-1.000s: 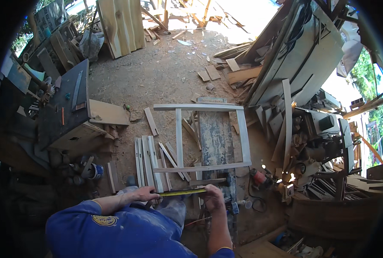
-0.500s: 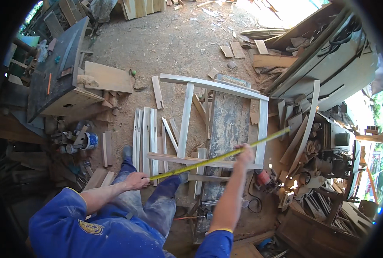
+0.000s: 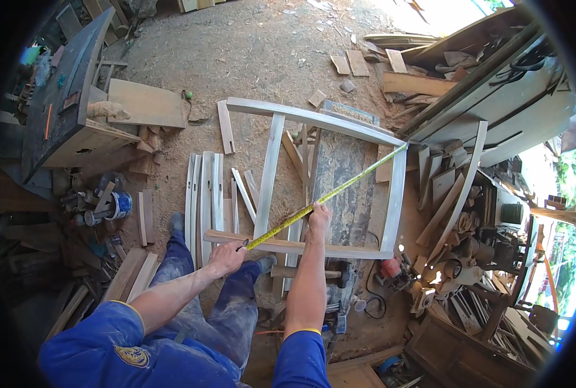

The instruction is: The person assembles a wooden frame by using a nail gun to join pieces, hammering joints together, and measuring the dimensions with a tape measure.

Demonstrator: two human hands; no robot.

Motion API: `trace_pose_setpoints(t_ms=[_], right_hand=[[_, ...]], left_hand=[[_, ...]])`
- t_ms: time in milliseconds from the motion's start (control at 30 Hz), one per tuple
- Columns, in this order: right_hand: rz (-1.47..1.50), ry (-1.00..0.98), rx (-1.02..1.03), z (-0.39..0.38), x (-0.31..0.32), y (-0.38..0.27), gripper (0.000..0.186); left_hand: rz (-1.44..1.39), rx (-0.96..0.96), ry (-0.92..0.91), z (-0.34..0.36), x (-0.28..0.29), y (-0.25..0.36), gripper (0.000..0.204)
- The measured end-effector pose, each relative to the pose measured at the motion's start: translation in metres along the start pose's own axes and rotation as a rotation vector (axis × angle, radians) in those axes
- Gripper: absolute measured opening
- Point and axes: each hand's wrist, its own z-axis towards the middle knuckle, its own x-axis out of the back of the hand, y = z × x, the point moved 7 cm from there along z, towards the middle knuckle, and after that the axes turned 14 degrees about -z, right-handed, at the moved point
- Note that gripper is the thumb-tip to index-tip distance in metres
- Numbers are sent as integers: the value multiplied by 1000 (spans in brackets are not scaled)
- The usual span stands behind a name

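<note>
A yellow tape measure blade [image 3: 352,183] runs taut and slanting across a pale wooden frame [image 3: 394,200], from the near left up to the frame's far right corner. My left hand [image 3: 227,260] is closed around the near end of the tape, above the frame's near rail [image 3: 294,246]; a small dark part shows at the fingertips, and the rest is hidden in the hand. Partway along the blade, my right hand [image 3: 319,220] pinches it from below, over the frame's opening. The frame rests on a long dusty dark bench [image 3: 343,168].
Several narrow slotted wood strips [image 3: 205,194] lie left of the frame. A red power tool [image 3: 391,268] with a black cord sits by its near right corner. Paint buckets [image 3: 121,205] and a dark table [image 3: 58,97] stand at left. Scrap wood and machinery [image 3: 475,246] crowd the right.
The blade has swung from low across the near rail to a steeper diagonal reaching the far right corner. My right hand has moved left along it; my left hand has shifted slightly right and up.
</note>
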Motion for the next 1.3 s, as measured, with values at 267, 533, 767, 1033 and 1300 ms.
trace_pose_setpoints(t_ms=[267, 533, 767, 1033, 1300], right_hand=[[80, 29, -62, 1, -1, 7, 23], [23, 25, -62, -3, 3, 3, 23], [-80, 36, -41, 23, -5, 42, 22], [-571, 61, 101, -71, -13, 39, 33], [-840, 130, 312, -129, -42, 46, 35]], left_hand=[[7, -13, 54, 9, -4, -10, 39], [-14, 42, 21, 14, -7, -13, 40], [-44, 24, 57, 18, 15, -65, 41], [64, 28, -38, 31, 64, -188, 35], [-42, 140, 25, 37, 79, -180, 39]])
